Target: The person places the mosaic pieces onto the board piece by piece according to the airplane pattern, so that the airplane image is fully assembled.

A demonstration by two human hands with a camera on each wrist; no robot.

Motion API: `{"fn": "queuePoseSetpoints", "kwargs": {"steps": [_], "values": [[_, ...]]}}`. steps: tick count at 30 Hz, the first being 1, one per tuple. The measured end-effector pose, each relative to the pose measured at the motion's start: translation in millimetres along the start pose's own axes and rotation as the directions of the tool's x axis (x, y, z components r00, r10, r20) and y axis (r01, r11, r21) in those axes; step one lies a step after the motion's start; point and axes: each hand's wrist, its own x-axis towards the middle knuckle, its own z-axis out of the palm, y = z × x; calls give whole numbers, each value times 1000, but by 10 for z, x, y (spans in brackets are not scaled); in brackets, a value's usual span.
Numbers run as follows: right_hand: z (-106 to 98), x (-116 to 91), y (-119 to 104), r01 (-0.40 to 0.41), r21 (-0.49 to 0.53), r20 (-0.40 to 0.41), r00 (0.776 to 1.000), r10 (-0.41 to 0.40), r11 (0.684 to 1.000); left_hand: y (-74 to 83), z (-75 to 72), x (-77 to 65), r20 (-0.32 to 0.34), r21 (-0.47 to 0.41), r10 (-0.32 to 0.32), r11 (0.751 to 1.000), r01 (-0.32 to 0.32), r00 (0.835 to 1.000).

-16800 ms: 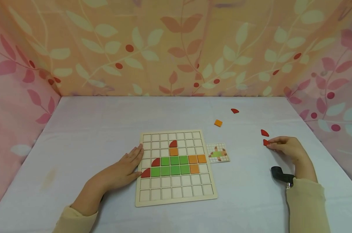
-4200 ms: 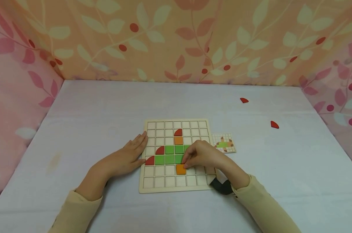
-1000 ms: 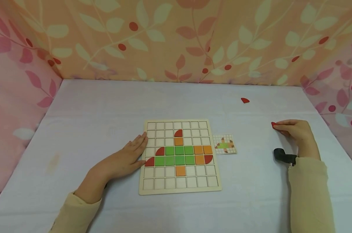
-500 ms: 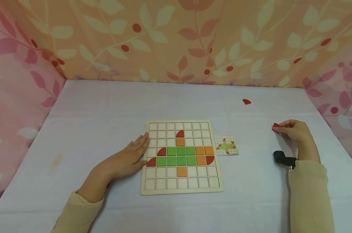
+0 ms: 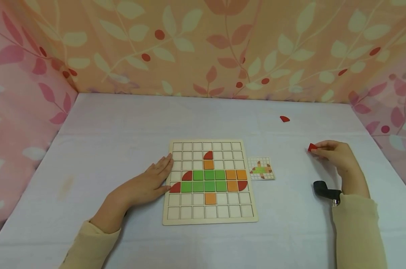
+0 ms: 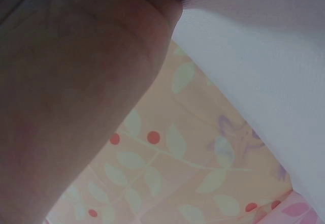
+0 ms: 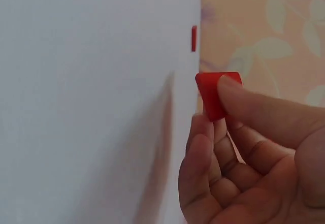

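My right hand (image 5: 335, 155) pinches a red quarter-circle tile (image 7: 210, 89) between thumb and fingers, raised over the right side of the table. On the left edge of a wooden grid board (image 5: 192, 211) rests my left hand (image 5: 149, 185), its fingers straight. Green square tiles (image 5: 209, 175) fill two rows in the board's middle. Orange square tiles (image 5: 210, 198) sit above, below and to the right of them. Red quarter-circle tiles lie in cells at the left, at the top and at the right, such as the right one (image 5: 242, 185). In the left wrist view the left hand (image 6: 91, 66) is dark and close.
A small pattern card (image 5: 261, 168) with a printed grid design lies against the board's right edge. Another red quarter-circle tile (image 5: 285, 119) lies farther back on the white tablecloth (image 5: 129, 123). Patterned fabric (image 5: 189, 48) stands along the back and both sides.
Since the oldest frame, an orange tile below the green rows and a red tile at the right have come onto the board. The right hand has picked up another red tile and lifted it leftward.
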Motion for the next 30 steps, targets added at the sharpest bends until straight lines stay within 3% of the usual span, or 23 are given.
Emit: {"fn": "queuePoseSetpoints", "kwargs": {"steps": [7,13,19,26,30], "values": [[29,-108,-167,104,129,59,992,-113,986,-5,10,13,5,11,-10,1000,10,1000],[81,-250,-375,187,30,121,974,-189,982,6,2,5,8,17,-18,1000,18,1000],[148,-373,-559,278,-19,192,944,-270,960,0,4,-2,7,8,-9,1000,9,1000],[282,-486,-725,413,16,252,880,-403,911,-7,-2,2,11,14,-4,1000,4,1000],[399,-547,-812,407,31,271,876,-400,913,12,-21,-8,8,10,3,1000,-3,1000]]}}
